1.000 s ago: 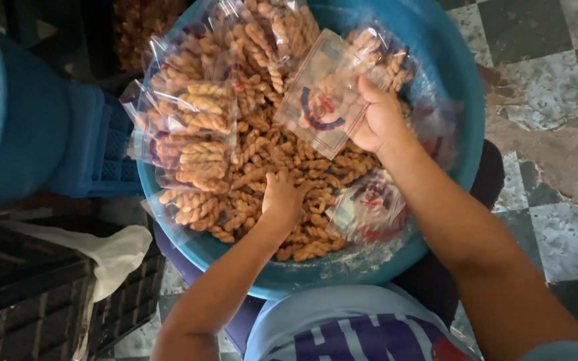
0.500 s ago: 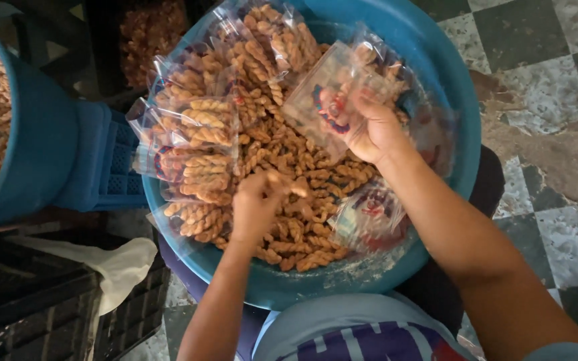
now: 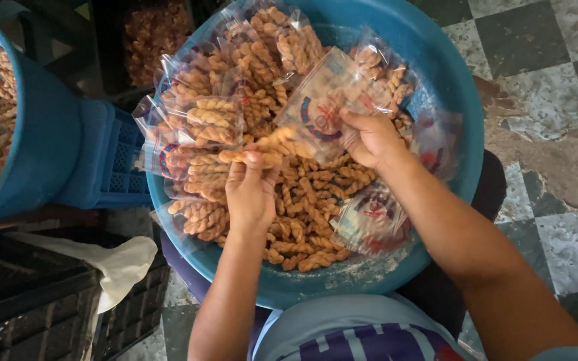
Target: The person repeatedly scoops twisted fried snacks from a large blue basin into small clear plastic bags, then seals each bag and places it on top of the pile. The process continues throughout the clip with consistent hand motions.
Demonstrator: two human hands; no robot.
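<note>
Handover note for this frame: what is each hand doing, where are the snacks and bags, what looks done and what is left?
Left hand: holds a few twisted snacks near the mouth of the bag.
Right hand: grips a clear printed bag, which looks nearly empty.
Blue basin: loose snacks in the middle, filled bags along its left and top, a stack of empty bags at right.
Done: several bags filled. Left: the loose pile and the bag in hand.

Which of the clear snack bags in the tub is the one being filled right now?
The bag pinched in the right hand, held above the loose twists. The left hand brings a handful to it; the packed bags lie along the tub's left side.
</note>
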